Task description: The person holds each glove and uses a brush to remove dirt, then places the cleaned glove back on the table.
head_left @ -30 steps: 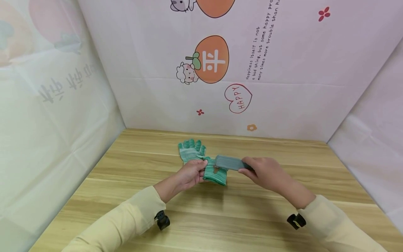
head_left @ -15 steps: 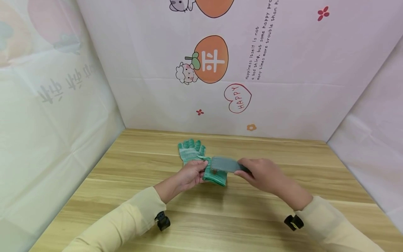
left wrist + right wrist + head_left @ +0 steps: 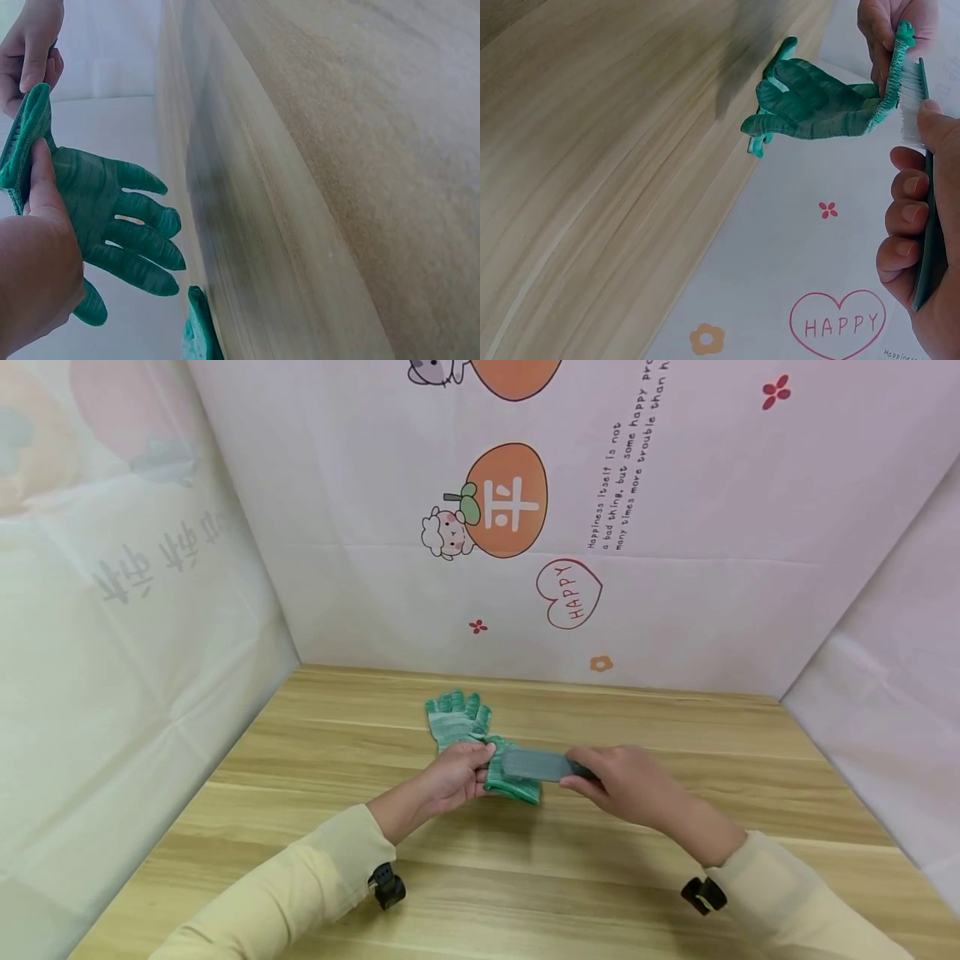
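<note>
My left hand [image 3: 452, 777] pinches a green striped knit glove [image 3: 516, 787] near its cuff, holding it above the table. In the left wrist view the fingers of that glove [image 3: 135, 225] hang spread. My right hand [image 3: 630, 783] grips the handle of a dark green brush [image 3: 536, 765], its head lying over the glove's cuff. White bristles [image 3: 910, 105] touch the green fabric in the right wrist view, where my right hand [image 3: 930, 225] curls round the handle. Another green glove [image 3: 456, 720] lies flat on the table just behind my left hand.
The wood-grain table [image 3: 360, 710] runs back to a white printed cloth wall [image 3: 360, 593]. Cloth also hangs along the left and right sides. Each wrist wears a dark band with a small device, like the left one [image 3: 387, 885].
The brush has moved left and slightly down across the raised glove, and its head now covers the brown stain seen earlier. My left hand has stayed in place.
</note>
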The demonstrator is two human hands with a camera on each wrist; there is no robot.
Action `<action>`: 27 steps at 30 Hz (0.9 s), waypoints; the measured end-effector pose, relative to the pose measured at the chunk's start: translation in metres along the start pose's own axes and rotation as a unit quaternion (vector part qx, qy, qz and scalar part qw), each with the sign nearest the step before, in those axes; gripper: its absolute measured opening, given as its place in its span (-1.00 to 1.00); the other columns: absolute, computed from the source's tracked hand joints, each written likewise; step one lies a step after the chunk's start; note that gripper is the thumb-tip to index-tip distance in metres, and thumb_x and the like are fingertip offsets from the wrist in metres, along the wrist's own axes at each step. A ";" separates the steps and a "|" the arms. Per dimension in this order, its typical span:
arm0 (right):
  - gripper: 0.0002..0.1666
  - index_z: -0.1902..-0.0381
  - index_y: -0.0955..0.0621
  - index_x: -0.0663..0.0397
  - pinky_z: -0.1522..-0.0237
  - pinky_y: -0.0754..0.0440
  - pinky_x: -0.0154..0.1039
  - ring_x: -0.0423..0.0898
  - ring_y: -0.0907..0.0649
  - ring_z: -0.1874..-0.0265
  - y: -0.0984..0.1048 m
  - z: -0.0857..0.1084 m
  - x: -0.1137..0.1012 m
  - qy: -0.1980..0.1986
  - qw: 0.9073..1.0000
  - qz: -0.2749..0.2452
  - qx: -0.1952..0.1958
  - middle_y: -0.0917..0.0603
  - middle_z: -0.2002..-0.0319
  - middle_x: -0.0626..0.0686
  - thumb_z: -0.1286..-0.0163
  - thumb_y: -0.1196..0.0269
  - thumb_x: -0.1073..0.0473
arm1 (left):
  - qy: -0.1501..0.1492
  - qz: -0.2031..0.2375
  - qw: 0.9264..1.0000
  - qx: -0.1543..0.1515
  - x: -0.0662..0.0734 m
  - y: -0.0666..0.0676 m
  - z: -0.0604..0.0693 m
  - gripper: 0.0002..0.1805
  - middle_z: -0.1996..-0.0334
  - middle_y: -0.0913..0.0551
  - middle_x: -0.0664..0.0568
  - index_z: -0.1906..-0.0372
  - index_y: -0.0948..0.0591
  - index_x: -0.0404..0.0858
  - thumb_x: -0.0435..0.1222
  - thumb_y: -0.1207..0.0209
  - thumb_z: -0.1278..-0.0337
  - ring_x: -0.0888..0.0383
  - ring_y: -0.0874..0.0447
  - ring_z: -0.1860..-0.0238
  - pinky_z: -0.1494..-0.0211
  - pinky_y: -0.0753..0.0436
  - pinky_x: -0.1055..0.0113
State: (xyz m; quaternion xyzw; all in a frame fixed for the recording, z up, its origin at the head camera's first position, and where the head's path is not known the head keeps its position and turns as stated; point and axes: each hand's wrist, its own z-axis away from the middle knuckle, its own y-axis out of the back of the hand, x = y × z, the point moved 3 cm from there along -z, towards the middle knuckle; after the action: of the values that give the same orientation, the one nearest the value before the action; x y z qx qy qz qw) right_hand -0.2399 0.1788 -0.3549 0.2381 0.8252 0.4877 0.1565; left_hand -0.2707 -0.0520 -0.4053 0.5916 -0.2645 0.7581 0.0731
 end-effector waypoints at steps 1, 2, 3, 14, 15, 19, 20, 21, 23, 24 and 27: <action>-0.74 0.24 -0.56 0.07 0.62 -0.25 -0.46 -0.40 -0.26 0.67 0.001 0.001 0.000 -0.003 1.000 -0.001 -0.002 -0.32 0.59 -0.28 -0.38 -0.28 0.00 | 0.000 -0.001 1.000 0.000 0.000 0.000 0.000 -0.65 0.52 -0.48 0.06 0.34 -0.45 -0.32 -0.29 0.25 -0.59 0.28 -0.46 0.52 0.27 -0.61 0.37; -0.75 0.24 -0.56 0.07 0.62 -0.26 -0.46 -0.40 -0.27 0.67 0.002 0.001 0.001 -0.007 1.000 -0.001 -0.004 -0.33 0.59 -0.29 -0.37 -0.29 0.01 | 0.000 0.000 1.000 0.001 0.001 -0.001 0.000 -0.64 0.55 -0.44 0.07 0.40 -0.42 -0.29 -0.29 0.25 -0.58 0.29 -0.41 0.54 0.28 -0.59 0.37; -0.75 0.24 -0.57 0.07 0.62 -0.26 -0.45 -0.40 -0.27 0.67 0.002 0.002 0.001 -0.010 1.000 0.000 -0.006 -0.34 0.59 -0.28 -0.37 -0.29 0.01 | 0.000 -0.001 1.000 0.001 0.001 -0.001 0.000 -0.63 0.57 -0.37 0.08 0.45 -0.38 -0.26 -0.29 0.24 -0.58 0.28 -0.34 0.56 0.30 -0.56 0.37; -0.74 0.27 -0.55 0.06 0.63 -0.25 -0.45 -0.39 -0.27 0.69 0.007 0.009 0.006 -0.020 1.000 0.017 -0.005 -0.31 0.61 -0.30 -0.33 -0.33 0.01 | 0.000 0.003 1.000 0.011 0.002 0.000 0.001 -0.53 0.64 -0.12 0.09 0.63 -0.16 -0.16 -0.31 0.23 -0.57 0.23 -0.07 0.61 0.40 -0.32 0.36; -0.74 0.27 -0.55 0.06 0.63 -0.24 -0.45 -0.40 -0.27 0.69 0.007 0.010 0.007 -0.018 1.000 0.018 -0.003 -0.31 0.61 -0.30 -0.33 -0.32 0.01 | -0.001 0.002 1.000 0.009 0.002 0.000 0.001 -0.54 0.63 -0.13 0.09 0.62 -0.17 -0.16 -0.31 0.23 -0.58 0.23 -0.09 0.61 0.40 -0.32 0.37; -0.71 0.26 -0.56 0.08 0.64 -0.24 -0.45 -0.40 -0.26 0.69 0.008 0.012 0.009 -0.013 1.000 0.022 0.004 -0.33 0.61 -0.30 -0.38 -0.28 -0.03 | 0.000 0.004 1.000 0.005 0.001 0.001 0.000 -0.58 0.63 -0.17 0.09 0.58 -0.22 -0.19 -0.30 0.23 -0.58 0.24 -0.18 0.59 0.36 -0.41 0.36; -0.70 0.25 -0.56 0.08 0.63 -0.25 -0.44 -0.40 -0.27 0.68 0.008 0.012 0.009 -0.012 1.000 0.023 0.005 -0.34 0.61 -0.30 -0.39 -0.27 -0.04 | 0.003 0.006 1.000 0.005 0.001 0.001 0.000 -0.59 0.62 -0.22 0.09 0.55 -0.26 -0.21 -0.29 0.23 -0.58 0.25 -0.24 0.58 0.34 -0.46 0.36; -0.70 0.25 -0.57 0.08 0.63 -0.25 -0.44 -0.40 -0.27 0.68 0.009 0.012 0.010 -0.011 1.000 0.024 0.006 -0.35 0.61 -0.29 -0.39 -0.25 -0.05 | 0.002 0.004 1.000 0.003 0.001 0.002 0.000 -0.62 0.61 -0.29 0.09 0.50 -0.31 -0.24 -0.29 0.23 -0.58 0.27 -0.32 0.56 0.31 -0.51 0.36; -0.68 0.25 -0.57 0.09 0.63 -0.26 -0.44 -0.40 -0.28 0.68 0.009 0.012 0.010 -0.010 1.000 0.026 0.008 -0.37 0.60 -0.29 -0.40 -0.24 -0.07 | 0.002 0.003 1.000 0.003 0.001 0.003 0.000 -0.66 0.55 -0.44 0.06 0.38 -0.41 -0.32 -0.29 0.23 -0.58 0.29 -0.48 0.51 0.24 -0.59 0.35; -0.68 0.25 -0.57 0.09 0.63 -0.27 -0.44 -0.40 -0.29 0.68 0.009 0.012 0.010 -0.011 1.000 0.027 0.009 -0.37 0.60 -0.28 -0.40 -0.24 -0.07 | 0.003 0.002 1.000 0.003 0.001 0.003 0.000 -0.67 0.52 -0.49 0.05 0.29 -0.44 -0.37 -0.29 0.24 -0.58 0.28 -0.53 0.47 0.22 -0.61 0.34; -0.68 0.26 -0.56 0.08 0.62 -0.28 -0.44 -0.39 -0.29 0.68 0.010 0.010 0.009 -0.015 0.999 0.029 0.012 -0.37 0.60 -0.28 -0.39 -0.26 -0.07 | 0.003 -0.001 1.000 0.005 0.001 0.002 0.000 -0.68 0.44 -0.58 0.00 0.13 -0.45 -0.46 -0.30 0.25 -0.58 0.25 -0.63 0.40 0.19 -0.64 0.33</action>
State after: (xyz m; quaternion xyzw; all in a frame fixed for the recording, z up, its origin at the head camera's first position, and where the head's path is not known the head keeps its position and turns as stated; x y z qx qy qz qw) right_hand -0.2402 0.1958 -0.3508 0.2707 0.8217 0.4781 0.1515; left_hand -0.2716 -0.0541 -0.4052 0.5903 -0.2597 0.7610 0.0715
